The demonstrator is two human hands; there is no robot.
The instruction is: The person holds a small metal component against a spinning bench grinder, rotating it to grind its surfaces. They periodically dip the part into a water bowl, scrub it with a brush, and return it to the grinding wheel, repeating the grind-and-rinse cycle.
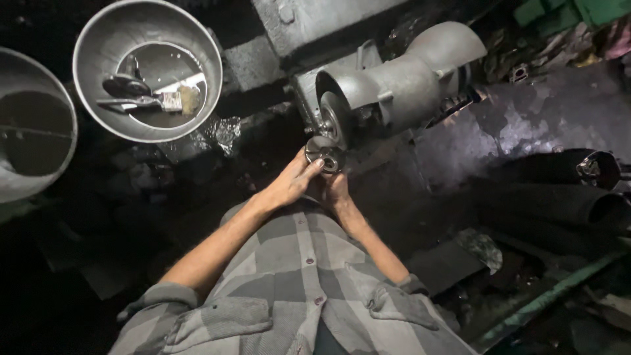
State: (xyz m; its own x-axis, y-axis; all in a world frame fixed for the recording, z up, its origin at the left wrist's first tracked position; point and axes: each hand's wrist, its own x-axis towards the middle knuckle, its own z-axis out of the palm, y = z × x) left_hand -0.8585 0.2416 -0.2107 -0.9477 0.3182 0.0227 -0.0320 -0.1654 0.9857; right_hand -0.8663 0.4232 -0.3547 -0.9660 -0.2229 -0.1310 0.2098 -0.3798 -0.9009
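While I watch, both hands grasp a small metal disc [325, 153] right against the wheel [334, 118] of the grinder [394, 85]: left hand [292, 184] pinching its rim, right hand [336, 192] cupping below. I judge fingertips could slip onto that wheel, since they sit so near.

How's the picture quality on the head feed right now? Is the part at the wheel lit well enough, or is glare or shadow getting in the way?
Head view: light falls on the hands and the round metal part held at the grinding wheel, both readable; the metal basin at upper left shows bright sheen; the floor at lower left is nearly black, detail lost; edges bow slightly from the wide lens.
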